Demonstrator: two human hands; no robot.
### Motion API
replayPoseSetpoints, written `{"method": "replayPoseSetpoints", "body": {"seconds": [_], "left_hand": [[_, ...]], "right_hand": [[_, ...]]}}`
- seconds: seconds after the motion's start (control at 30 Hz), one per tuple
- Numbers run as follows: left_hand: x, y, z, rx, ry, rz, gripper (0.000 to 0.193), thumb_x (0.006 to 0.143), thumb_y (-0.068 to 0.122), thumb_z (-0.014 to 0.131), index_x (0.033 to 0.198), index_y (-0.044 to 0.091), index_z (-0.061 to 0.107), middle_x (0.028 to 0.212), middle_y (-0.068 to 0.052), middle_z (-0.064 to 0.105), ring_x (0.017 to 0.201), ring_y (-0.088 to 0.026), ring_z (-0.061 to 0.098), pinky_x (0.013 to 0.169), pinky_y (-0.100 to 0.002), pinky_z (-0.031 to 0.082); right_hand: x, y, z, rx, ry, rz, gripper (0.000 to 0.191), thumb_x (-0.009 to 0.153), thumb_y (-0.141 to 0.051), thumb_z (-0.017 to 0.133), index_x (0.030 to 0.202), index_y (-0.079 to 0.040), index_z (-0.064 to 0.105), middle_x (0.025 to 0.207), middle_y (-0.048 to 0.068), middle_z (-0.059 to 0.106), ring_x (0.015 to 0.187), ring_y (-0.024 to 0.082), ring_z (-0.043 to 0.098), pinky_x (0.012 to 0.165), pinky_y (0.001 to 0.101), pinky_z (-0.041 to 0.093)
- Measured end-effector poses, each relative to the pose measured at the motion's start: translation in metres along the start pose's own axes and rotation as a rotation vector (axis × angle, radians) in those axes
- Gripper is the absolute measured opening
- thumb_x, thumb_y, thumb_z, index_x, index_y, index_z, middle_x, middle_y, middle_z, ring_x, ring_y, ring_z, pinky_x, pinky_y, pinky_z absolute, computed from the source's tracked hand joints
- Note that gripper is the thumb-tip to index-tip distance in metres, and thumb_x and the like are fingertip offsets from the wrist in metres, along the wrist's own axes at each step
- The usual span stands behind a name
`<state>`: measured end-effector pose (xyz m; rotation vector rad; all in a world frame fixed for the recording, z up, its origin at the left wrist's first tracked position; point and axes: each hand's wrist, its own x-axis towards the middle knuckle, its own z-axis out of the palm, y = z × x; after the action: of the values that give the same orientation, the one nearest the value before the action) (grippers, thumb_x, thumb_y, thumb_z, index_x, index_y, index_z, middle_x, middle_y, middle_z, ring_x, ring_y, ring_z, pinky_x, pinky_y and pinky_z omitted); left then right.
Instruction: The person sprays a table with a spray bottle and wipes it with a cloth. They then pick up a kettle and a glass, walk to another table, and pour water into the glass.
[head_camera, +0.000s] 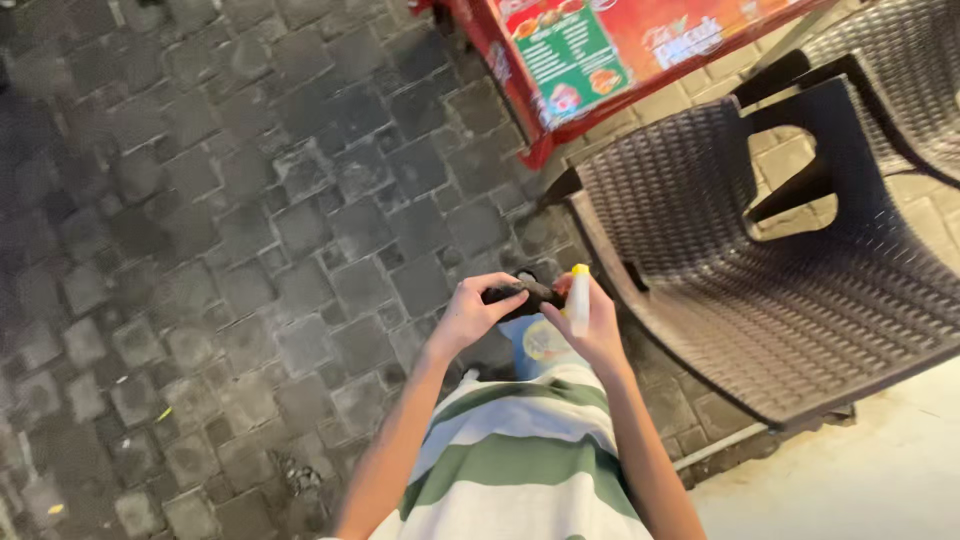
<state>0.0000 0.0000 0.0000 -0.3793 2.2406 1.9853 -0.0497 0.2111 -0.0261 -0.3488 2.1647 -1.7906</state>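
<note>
My left hand (474, 311) and my right hand (596, 325) meet in front of my green-and-white striped shirt (520, 470). Between them is a small dark object (522, 293), gripped by my left fingers and touched by my right fingertips. My right hand also holds a small white bottle with a yellow cap (579, 296), upright against the palm. What the dark object is cannot be told.
A dark woven plastic chair (770, 270) stands just to the right, a second one (900, 70) behind it. A red table (560, 60) with a colourful printed top is at the upper middle. Grey cobblestone paving (220, 250) spreads to the left; a pale slab (860, 480) lies at lower right.
</note>
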Motion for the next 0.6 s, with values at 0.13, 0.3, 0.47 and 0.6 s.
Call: {"method": "replayPoseSetpoints", "body": {"seconds": [0.13,0.3,0.47,0.6], "left_hand": [[0.081,-0.001,0.006,0.055,0.037,-0.110,0.024,0.090,0.021,0.075,0.107,0.004,0.074,0.086,-0.004,0.077,0.079,-0.006,0.068,0.073,-0.027,0.056],[0.116,0.028,-0.009,0.138,0.141,-0.102,0.028,0.089,0.020,0.077,0.110,0.003,0.073,0.086,-0.008,0.075,0.077,-0.009,0.068,0.070,-0.029,0.054],[0.174,0.032,-0.043,0.033,0.115,-0.182,0.026,0.092,0.017,0.074,0.114,0.003,0.072,0.082,-0.006,0.073,0.074,-0.008,0.061,0.068,-0.030,0.051],[0.226,0.025,-0.057,-0.038,0.068,0.027,0.023,0.093,0.012,0.071,0.114,0.002,0.071,0.095,-0.002,0.075,0.088,-0.004,0.066,0.079,-0.025,0.053]], "right_hand": [[0.069,0.013,-0.012,-0.049,0.107,0.138,0.036,0.083,-0.006,0.083,0.113,-0.002,0.064,0.100,0.002,0.065,0.093,0.011,0.060,0.081,0.0265,0.051],[0.133,-0.019,-0.018,-0.110,0.063,0.066,0.040,0.085,-0.007,0.084,0.120,-0.002,0.065,0.106,0.007,0.068,0.097,0.015,0.063,0.087,0.0282,0.053],[0.211,-0.030,-0.011,-0.081,0.119,0.077,0.052,0.089,-0.008,0.079,0.137,-0.003,0.059,0.126,0.010,0.070,0.120,0.018,0.067,0.098,0.0307,0.053],[0.251,-0.027,-0.007,0.028,0.085,0.113,0.055,0.087,-0.010,0.076,0.137,-0.004,0.056,0.132,0.008,0.066,0.112,0.016,0.069,0.092,0.0300,0.056]]}}
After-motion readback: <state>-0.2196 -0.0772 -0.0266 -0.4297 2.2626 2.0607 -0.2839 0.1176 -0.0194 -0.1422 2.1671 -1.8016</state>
